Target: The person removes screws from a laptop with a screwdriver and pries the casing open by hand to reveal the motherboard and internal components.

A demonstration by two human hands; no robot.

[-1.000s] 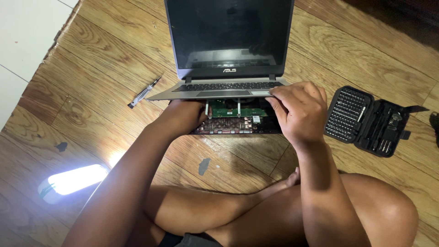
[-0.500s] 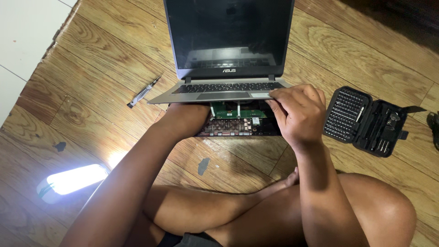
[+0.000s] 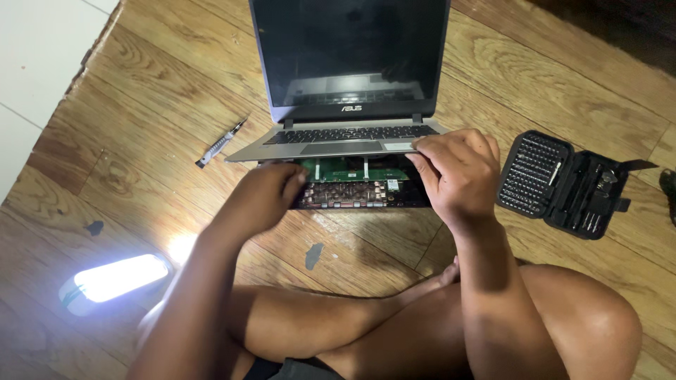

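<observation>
On the wooden plank floor (image 3: 155, 105), the silver opened laptop (image 3: 345, 137) sits ahead; right hand (image 3: 458, 176) fingers pinch its raised keyboard deck; left hand (image 3: 264, 197), fingers curled together, reaches the exposed green circuit board (image 3: 348, 169); black screwdriver-bit case (image 3: 556, 183) lies right.

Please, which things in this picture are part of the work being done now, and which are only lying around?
In the work:
- laptop, its keyboard deck lifted by the right hand
- exposed circuit board
- left hand at the open base

Lying about:
- screwdriver on the wooden floor
- open bit kit
- lit lamp
</observation>
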